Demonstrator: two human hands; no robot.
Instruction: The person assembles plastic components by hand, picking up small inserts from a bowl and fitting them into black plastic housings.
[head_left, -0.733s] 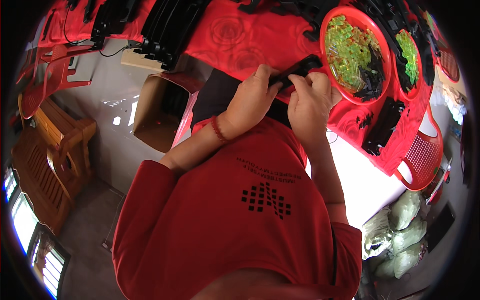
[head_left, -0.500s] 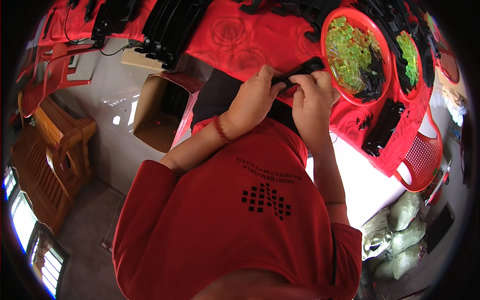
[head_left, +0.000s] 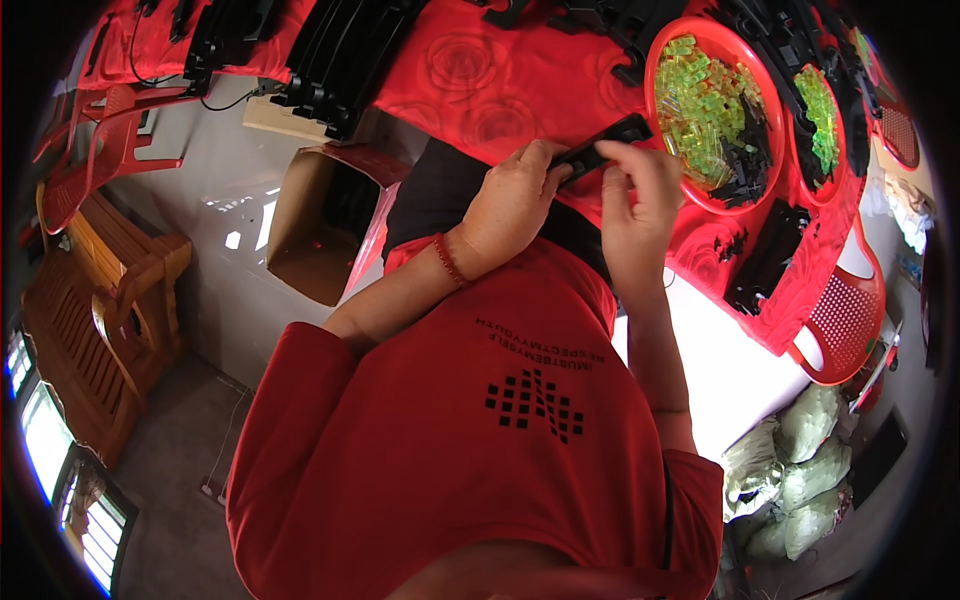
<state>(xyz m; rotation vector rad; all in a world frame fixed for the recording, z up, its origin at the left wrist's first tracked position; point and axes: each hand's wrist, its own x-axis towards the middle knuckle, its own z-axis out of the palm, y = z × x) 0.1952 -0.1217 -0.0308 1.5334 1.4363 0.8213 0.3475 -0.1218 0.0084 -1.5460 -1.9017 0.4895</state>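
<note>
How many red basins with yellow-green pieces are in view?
2 clearly: the larger basin just right of the right hand, and the narrower-looking basin farther right. More may be hidden toward the far right edge.

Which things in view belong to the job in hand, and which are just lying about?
Likely in the job: black bar in the left hand; red basin; yellow-green pieces; black pieces.

Seemingly just lying about: wooden bench; pale sacks; red chair.
</note>
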